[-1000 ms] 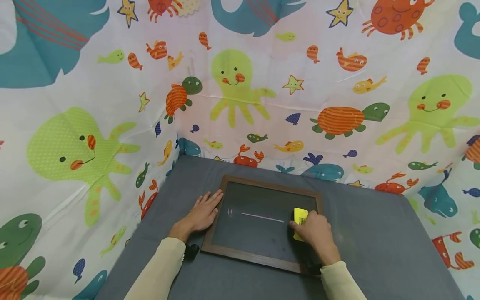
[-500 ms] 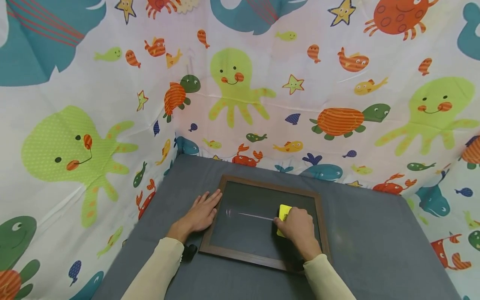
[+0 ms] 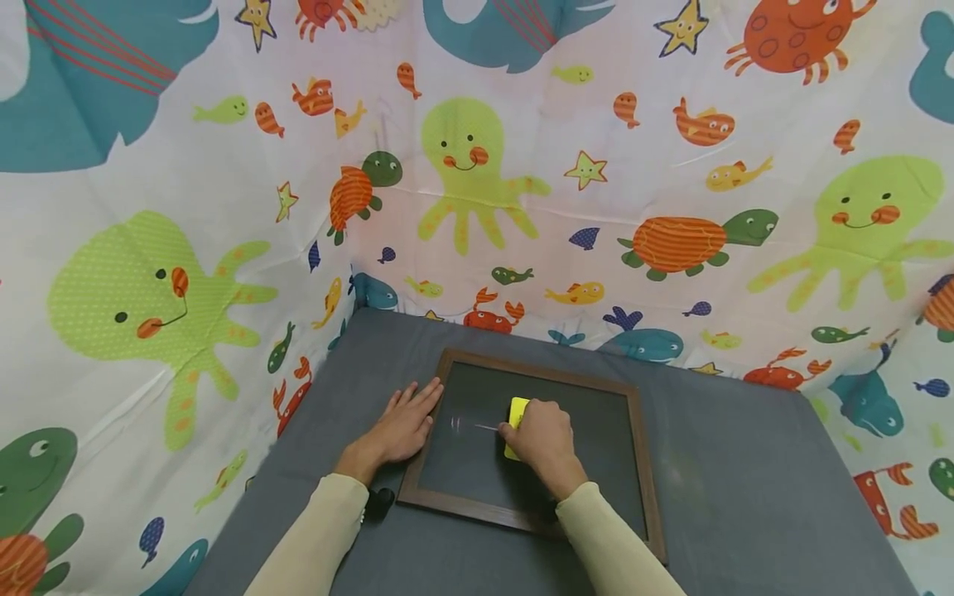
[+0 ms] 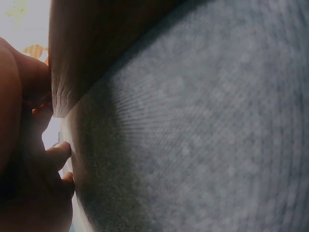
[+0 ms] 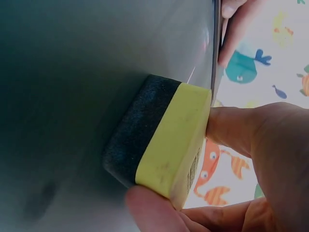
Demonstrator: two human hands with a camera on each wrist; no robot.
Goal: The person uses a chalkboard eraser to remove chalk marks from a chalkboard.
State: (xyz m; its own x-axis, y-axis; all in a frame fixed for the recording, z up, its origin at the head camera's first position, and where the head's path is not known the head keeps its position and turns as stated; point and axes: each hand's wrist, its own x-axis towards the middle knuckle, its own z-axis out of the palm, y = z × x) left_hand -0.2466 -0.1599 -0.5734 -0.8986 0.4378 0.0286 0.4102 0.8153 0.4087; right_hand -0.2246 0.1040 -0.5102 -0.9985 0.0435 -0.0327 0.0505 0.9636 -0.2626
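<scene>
One yellow-and-black eraser (image 3: 516,411) sits mid-chalkboard (image 3: 596,463), pinched between the thumb and fingers of the right hand (image 3: 546,443), its dark side against the surface. A thin pale line (image 3: 486,427) runs leftward from it. The left hand (image 3: 400,426), fingers straight, rests on the wooden frame's (image 3: 477,510) left edge.

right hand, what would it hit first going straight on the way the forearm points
Sliding over the board, the right hand with its eraser would probably meet the far side of the brown frame first.
</scene>
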